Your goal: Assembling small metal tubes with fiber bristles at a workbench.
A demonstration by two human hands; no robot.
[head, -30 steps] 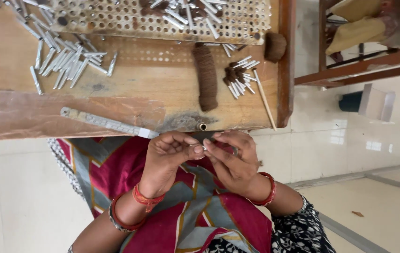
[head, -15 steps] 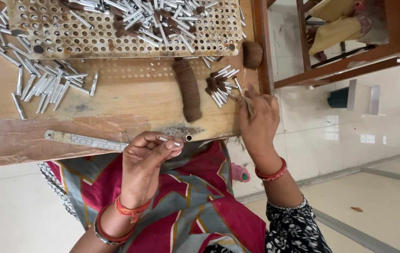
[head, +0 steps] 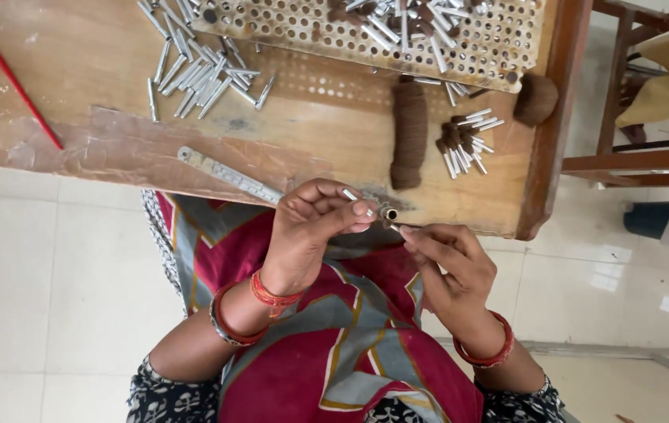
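Right hand (head: 452,270) is back from the pile of tubes (head: 466,143) out on the tabletop (head: 76,94), where it was reaching half a second ago, and now sits just in front of the near edge again, right next to the left hand (head: 315,227).

So the left hand has a small silver tube (head: 352,197) pinched between thumb and fingertips: short, thin, shiny metal, lying slanted across the fingers with one end poking up past the thumb. The right hand's grip is clenched on something tiny at its fingertips, too small to make out. Between the two hands there's a little brass-coloured tube (head: 388,212) with an open round end; it sits right at the tabletop edge, touching or nearly touching both sets of fingertips, can't tell which.

Further out: a loose heap of silver tubes (head: 201,74), a perforated tray (head: 311,27), a brown roll (head: 409,133), a metal ruler (head: 228,174) and a red stick (head: 13,82).
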